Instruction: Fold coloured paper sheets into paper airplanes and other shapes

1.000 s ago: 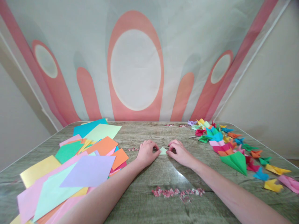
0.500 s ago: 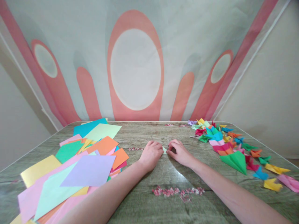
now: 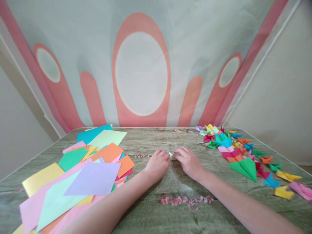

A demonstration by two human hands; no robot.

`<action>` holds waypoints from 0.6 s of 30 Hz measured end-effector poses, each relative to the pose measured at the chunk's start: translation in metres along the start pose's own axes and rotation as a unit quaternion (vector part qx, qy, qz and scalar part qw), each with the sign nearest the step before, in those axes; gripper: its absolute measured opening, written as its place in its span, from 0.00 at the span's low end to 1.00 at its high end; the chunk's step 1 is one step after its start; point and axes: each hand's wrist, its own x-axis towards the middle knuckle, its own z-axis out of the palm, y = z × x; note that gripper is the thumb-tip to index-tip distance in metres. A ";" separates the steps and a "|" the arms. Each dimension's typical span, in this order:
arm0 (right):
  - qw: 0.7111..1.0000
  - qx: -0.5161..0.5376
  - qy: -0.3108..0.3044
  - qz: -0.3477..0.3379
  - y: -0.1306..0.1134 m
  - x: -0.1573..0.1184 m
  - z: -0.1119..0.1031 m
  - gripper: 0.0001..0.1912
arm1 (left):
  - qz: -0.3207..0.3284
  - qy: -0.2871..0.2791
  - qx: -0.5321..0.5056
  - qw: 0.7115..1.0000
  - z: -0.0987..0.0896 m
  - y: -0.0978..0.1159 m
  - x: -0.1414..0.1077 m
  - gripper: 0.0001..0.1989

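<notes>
In the lower centre of the frame, a small pale-green folded paper sits between the bunched fingers of the person's left hand and the drawn-together fingertips of the right hand, any pinch being unclear.

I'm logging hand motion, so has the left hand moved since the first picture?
Yes. The left hand has moved to the right, farther from the small pink flower print on the tabletop.

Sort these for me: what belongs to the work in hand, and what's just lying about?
In hand:
- pale green paper, at the fingertips
- left hand
- right hand

Lying about, in neither hand:
- flat coloured sheets, left
- folded paper pieces, right
</notes>
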 end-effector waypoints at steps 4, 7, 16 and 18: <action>0.997 -0.056 -0.031 -0.035 -0.011 0.001 -0.002 0.09 | -0.012 0.000 -0.009 1.000 0.000 -0.002 0.000 0.07; 0.994 -0.096 -0.047 -0.029 -0.015 0.004 -0.001 0.10 | -0.010 -0.007 -0.005 1.000 0.000 -0.002 0.000 0.07; 0.976 -0.183 -0.117 0.014 -0.010 0.009 -0.008 0.11 | -0.006 -0.014 0.010 1.000 -0.001 -0.001 -0.001 0.09; 0.973 -0.187 -0.136 0.021 -0.008 0.009 -0.010 0.11 | -0.005 -0.016 0.010 1.000 -0.001 -0.001 -0.001 0.09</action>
